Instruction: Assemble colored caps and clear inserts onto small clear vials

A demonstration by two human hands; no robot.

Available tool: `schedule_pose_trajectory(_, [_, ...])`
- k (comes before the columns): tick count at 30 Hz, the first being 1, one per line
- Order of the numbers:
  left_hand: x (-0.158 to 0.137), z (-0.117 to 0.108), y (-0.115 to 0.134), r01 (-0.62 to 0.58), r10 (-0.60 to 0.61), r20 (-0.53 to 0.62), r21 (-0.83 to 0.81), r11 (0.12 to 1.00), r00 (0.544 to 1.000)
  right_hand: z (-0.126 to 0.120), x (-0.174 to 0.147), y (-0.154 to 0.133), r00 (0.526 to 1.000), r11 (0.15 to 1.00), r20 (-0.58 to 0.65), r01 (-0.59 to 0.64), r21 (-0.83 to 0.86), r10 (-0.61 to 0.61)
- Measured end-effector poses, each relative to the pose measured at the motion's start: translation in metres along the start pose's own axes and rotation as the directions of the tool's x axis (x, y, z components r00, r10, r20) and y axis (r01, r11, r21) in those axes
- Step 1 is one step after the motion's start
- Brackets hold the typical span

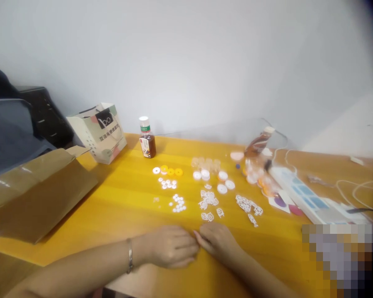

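Near the table's front edge, my left hand (174, 247) and my right hand (218, 242) meet at the fingertips. Fingers on both are curled closed, and anything between them is hidden. Just beyond lie several white openwork plastic pieces (209, 198), with a second cluster of flat perforated pieces (248, 204) to the right. Small white round parts (178, 203) are spread left of these. Larger white discs (222, 188) and a row of yellow rings (170, 171) sit farther back. Clear round pieces (207, 163) stand behind the discs.
An open cardboard box (43, 198) is at the left, a paper bag (101, 132) behind it. A brown bottle with a white cap (147, 142) stands near the wall. At the right are blurred orange-and-white bagged items (261, 178), a white-and-blue long box (298, 192) and white cables (354, 188).
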State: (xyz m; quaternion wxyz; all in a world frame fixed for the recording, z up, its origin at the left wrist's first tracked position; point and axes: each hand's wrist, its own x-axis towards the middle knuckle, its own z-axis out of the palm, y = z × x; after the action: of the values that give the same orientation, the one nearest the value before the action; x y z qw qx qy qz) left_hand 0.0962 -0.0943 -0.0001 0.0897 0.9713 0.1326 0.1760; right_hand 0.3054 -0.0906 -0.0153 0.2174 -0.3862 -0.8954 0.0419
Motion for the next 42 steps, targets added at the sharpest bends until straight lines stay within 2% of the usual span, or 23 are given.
schedule_pose_trajectory(2, [-0.011,-0.017,-0.024,0.158,-0.149,-0.159,0.048,0.986,0.976,0.000,0.000,0.000,1.000,1.000,0.029,0.001,-0.008,-0.001])
schedule_pose_trajectory(3, [-0.018,-0.026,-0.040,0.294,-0.271,-0.258,0.057,0.954,0.927,0.001,0.000,0.000,0.999,1.000,0.040,-0.001,-0.004,0.001])
schedule_pose_trajectory(4, [-0.024,-0.035,-0.057,0.429,-0.389,-0.352,0.042,0.902,0.852,0.001,0.000,0.000,0.999,1.000,0.044,-0.006,0.003,0.006])
schedule_pose_trajectory(6, [-0.037,-0.050,-0.092,0.648,-0.579,-0.457,-0.007,0.761,0.675,0.001,0.001,0.000,0.999,1.000,0.040,-0.018,0.025,0.017])
schedule_pose_trajectory(7, [-0.043,-0.055,-0.108,0.719,-0.644,-0.458,-0.016,0.695,0.613,0.000,0.001,0.000,0.999,0.999,0.037,-0.021,0.036,0.020])
schedule_pose_trajectory(9, [-0.051,-0.059,-0.135,0.771,-0.718,-0.390,-0.033,0.636,0.576,0.000,0.002,0.000,0.999,0.999,0.037,-0.022,0.047,0.020])
schedule_pose_trajectory(11, [-0.054,-0.058,-0.152,0.784,-0.754,-0.302,-0.034,0.620,0.583,-0.001,0.003,0.000,0.999,0.998,0.041,-0.021,0.052,0.019])
schedule_pose_trajectory(14, [-0.054,-0.051,-0.165,0.786,-0.765,-0.262,-0.037,0.617,0.588,-0.001,0.003,0.001,0.998,0.999,0.055,-0.017,0.047,0.015])
schedule_pose_trajectory(21, [-0.050,-0.049,-0.165,0.785,-0.768,-0.303,-0.093,0.613,0.564,-0.002,0.004,0.002,0.992,1.000,0.124,-0.013,0.011,0.011])
schedule_pose_trajectory(26, [-0.048,-0.052,-0.156,0.795,-0.772,-0.404,-0.157,0.586,0.490,-0.002,0.004,0.004,0.990,0.999,0.136,-0.026,0.035,0.021])
schedule_pose_trajectory(30, [-0.052,-0.051,-0.158,0.812,-0.776,-0.374,-0.092,0.577,0.509,-0.002,0.004,0.004,0.990,1.000,0.142,-0.019,0.004,0.018])
schedule_pose_trajectory(32, [-0.054,-0.050,-0.159,0.826,-0.787,-0.356,-0.068,0.559,0.504,-0.003,0.004,0.004,0.990,1.000,0.143,-0.010,-0.012,0.012])
schedule_pose_trajectory(34, [-0.054,-0.051,-0.157,0.823,-0.773,-0.381,-0.051,0.565,0.507,-0.002,0.004,0.004,0.991,1.000,0.130,-0.008,-0.004,0.008])
schedule_pose_trajectory(35, [-0.054,-0.052,-0.155,0.811,-0.750,-0.406,-0.035,0.583,0.522,-0.002,0.004,0.005,0.992,1.000,0.122,-0.008,0.007,0.007])
schedule_pose_trajectory(37, [-0.051,-0.053,-0.149,0.759,-0.681,-0.431,0.015,0.651,0.592,-0.001,0.003,0.005,0.994,0.999,0.111,-0.008,0.033,0.004])
schedule_pose_trajectory(40, [-0.046,-0.052,-0.143,0.649,-0.588,-0.344,0.090,0.755,0.732,0.000,0.003,0.006,0.994,0.999,0.108,-0.012,0.048,0.007])
schedule_pose_trajectory(42, [-0.044,-0.050,-0.142,0.610,-0.565,-0.282,0.102,0.786,0.776,0.000,0.003,0.006,0.994,0.999,0.110,-0.020,0.046,0.014])
